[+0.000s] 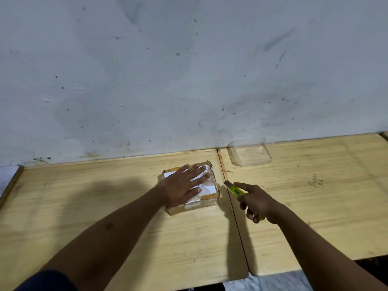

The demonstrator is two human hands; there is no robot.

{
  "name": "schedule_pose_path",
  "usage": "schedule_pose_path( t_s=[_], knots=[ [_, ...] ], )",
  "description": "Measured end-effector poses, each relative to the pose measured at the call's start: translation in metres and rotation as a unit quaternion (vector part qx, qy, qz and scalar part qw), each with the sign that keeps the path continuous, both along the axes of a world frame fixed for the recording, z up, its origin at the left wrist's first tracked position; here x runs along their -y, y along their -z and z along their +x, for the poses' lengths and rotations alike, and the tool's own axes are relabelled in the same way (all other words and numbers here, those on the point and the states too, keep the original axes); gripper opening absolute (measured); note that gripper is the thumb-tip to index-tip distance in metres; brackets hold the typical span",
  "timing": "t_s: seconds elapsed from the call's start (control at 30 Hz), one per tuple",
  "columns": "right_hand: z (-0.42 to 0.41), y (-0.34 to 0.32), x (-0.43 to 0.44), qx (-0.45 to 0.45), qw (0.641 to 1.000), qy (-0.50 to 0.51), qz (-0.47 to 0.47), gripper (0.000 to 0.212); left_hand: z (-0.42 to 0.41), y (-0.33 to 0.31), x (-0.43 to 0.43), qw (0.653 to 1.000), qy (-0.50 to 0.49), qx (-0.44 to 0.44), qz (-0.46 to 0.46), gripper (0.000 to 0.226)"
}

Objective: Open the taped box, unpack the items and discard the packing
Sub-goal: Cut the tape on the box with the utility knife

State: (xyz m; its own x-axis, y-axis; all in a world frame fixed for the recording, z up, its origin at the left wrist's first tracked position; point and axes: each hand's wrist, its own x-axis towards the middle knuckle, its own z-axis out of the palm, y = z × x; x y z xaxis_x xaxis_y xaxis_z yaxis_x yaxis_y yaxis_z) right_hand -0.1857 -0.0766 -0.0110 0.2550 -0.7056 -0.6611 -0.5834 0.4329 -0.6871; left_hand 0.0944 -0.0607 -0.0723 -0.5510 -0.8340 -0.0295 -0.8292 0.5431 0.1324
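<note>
A small brown cardboard box (210, 196), wrapped in clear tape and bearing a white label, sits on the left wooden table (105, 206) near its right edge. My left hand (184, 185) lies flat on top of the box with fingers spread. To the right of the box, my right hand (258, 203) grips a yellow-green utility knife (236, 189). Its blade is extended and points up-left toward the box's right side, a short gap away from it.
A second wooden table (315, 196) butts against the first, with a seam (233, 206) between them. A clear plastic container (249, 153) stands at the back by the stained white wall (189, 70). The tables' front edges run along the bottom.
</note>
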Motion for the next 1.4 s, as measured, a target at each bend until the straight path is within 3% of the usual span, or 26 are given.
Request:
schedule_pose_path(
  t_s=[0.13, 0.27, 0.4, 0.53, 0.83, 1.4],
  knots=[
    [-0.001, 0.002, -0.001, 0.006, 1.000, 0.015, -0.011, 0.060, -0.020, 0.010, -0.009, 0.987, -0.145, -0.072, 0.010, 0.060],
    [0.010, -0.006, 0.000, 0.035, 0.997, 0.047, -0.040, 0.060, -0.060, 0.009, -0.011, 0.915, -0.385, -0.114, 0.022, 0.064],
    [0.021, -0.012, -0.003, 0.067, 0.994, 0.068, -0.051, 0.059, -0.091, -0.003, -0.005, 0.859, -0.478, -0.172, 0.061, 0.060],
    [0.028, -0.009, -0.008, 0.086, 0.992, 0.077, -0.044, 0.059, -0.085, -0.009, -0.006, 0.858, -0.457, -0.218, 0.090, 0.063],
    [0.035, -0.004, -0.013, 0.113, 0.988, 0.101, -0.040, 0.058, -0.057, -0.004, -0.011, 0.940, -0.328, -0.093, 0.029, 0.058],
    [0.038, 0.009, -0.013, 0.138, 0.983, 0.120, -0.011, 0.057, -0.054, 0.009, -0.011, 0.938, -0.316, -0.139, 0.029, 0.057]
  ],
)
